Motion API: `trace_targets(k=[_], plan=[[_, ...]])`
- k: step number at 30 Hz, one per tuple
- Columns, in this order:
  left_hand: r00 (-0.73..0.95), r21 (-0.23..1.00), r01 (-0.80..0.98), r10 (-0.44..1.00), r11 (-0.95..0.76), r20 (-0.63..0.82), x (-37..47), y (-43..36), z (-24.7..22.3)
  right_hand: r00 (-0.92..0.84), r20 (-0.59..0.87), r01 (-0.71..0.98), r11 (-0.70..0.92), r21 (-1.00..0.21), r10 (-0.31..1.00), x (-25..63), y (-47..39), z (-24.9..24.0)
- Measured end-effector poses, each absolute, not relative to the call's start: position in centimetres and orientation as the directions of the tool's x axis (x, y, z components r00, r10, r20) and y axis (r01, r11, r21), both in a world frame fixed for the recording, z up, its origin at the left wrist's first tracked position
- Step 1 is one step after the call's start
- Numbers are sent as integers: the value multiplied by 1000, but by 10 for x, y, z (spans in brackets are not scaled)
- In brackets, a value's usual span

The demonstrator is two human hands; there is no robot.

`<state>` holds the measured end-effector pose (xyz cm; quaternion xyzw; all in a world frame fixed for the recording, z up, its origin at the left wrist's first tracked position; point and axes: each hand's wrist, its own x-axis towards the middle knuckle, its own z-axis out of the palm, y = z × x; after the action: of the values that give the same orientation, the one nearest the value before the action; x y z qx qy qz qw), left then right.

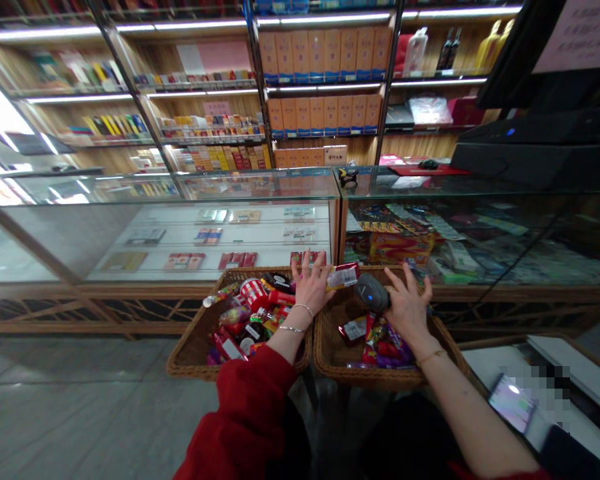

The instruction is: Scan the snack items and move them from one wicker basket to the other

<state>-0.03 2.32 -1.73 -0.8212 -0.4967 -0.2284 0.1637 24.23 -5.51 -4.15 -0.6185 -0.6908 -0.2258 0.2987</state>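
Note:
My left hand pinches a small red-and-white snack packet above the gap between two wicker baskets; a printed barcode shows on it. My right hand grips a dark grey barcode scanner with a blue light, its head pointing left towards the packet; some of its fingers are raised. Under my left hand, the left basket is heaped with colourful wrapped snacks. The right basket, below the scanner, holds fewer packets, among them a dark red one with a barcode label.
A glass display counter stands right behind the baskets, with shelves of boxes beyond it. At right, a phone lies on a white surface. A dark monitor overhangs the upper right.

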Motion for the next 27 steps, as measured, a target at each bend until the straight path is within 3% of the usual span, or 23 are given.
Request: trace_targets(k=[27], plan=[[289, 36, 928, 779, -370, 556, -30, 2, 11, -68, 678, 992, 125, -35, 732, 215, -49, -2]])
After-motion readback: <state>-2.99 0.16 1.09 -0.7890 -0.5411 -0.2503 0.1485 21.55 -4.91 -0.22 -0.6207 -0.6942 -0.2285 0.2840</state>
